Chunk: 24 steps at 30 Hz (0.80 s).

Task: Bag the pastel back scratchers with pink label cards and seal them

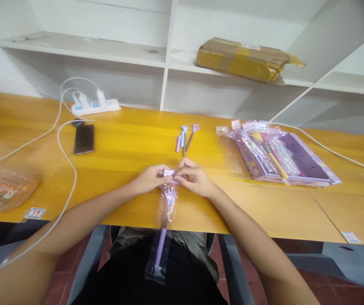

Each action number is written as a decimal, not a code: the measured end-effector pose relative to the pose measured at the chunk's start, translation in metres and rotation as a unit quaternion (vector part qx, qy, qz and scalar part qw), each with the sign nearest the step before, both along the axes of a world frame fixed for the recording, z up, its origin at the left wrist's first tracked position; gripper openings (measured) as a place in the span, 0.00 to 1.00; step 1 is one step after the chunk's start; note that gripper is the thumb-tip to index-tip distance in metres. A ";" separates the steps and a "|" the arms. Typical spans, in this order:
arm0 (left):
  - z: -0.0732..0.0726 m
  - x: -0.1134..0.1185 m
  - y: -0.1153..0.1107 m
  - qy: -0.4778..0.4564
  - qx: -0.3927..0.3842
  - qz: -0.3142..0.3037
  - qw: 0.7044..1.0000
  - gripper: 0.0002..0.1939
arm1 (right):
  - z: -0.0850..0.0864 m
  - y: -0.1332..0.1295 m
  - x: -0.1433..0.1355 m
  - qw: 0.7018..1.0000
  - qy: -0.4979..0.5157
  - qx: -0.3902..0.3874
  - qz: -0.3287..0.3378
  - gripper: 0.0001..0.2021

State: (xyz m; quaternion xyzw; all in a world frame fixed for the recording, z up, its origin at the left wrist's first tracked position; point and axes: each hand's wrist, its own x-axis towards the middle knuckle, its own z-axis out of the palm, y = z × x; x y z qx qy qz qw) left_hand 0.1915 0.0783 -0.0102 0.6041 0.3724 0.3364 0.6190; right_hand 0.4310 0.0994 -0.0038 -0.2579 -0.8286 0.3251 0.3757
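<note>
A purple back scratcher (161, 245) lies inside a clear plastic bag (160, 216), its claw end toward the table and its handle hanging over the front edge toward my lap. My left hand (153, 178) pinches the bag's top end on the left. On the right side of that same end, the fingers of my right hand (196, 180) are closed. Beyond my hands lie a blue claw piece (184, 128) and a pink claw piece (196, 128) on metal rods, beside a pink handle (178, 143) and a light blue handle (182, 138).
At the right, a purple box (309, 163) holds several bagged back scratchers. A phone (84, 139), a power strip (96, 107) and a white cable (70, 163) are on the left, near an orange packet (7, 186). A taped carton (242, 59) rests on the shelf.
</note>
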 end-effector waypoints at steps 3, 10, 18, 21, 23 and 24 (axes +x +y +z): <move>0.001 -0.001 0.000 0.008 0.003 -0.004 1.000 0.18 | -0.004 0.000 -0.001 0.999 -0.006 -0.020 -0.031 0.18; -0.006 -0.002 0.004 0.096 0.081 0.012 0.992 0.13 | -0.019 0.001 -0.009 0.964 0.032 -0.258 0.062 0.21; -0.003 -0.008 0.006 0.020 -0.024 -0.032 0.999 0.13 | -0.016 0.004 -0.006 0.941 0.076 -0.302 0.130 0.21; 0.005 -0.010 0.003 0.006 -0.096 -0.053 0.994 0.23 | -0.019 0.007 -0.006 0.940 0.099 -0.305 0.114 0.22; 0.010 -0.008 0.000 0.003 -0.133 -0.054 0.990 0.33 | -0.021 0.011 -0.005 0.939 0.136 -0.305 0.077 0.24; 0.012 -0.007 -0.001 -0.001 -0.141 -0.047 0.989 0.37 | -0.021 0.012 -0.005 0.938 0.151 -0.307 0.060 0.25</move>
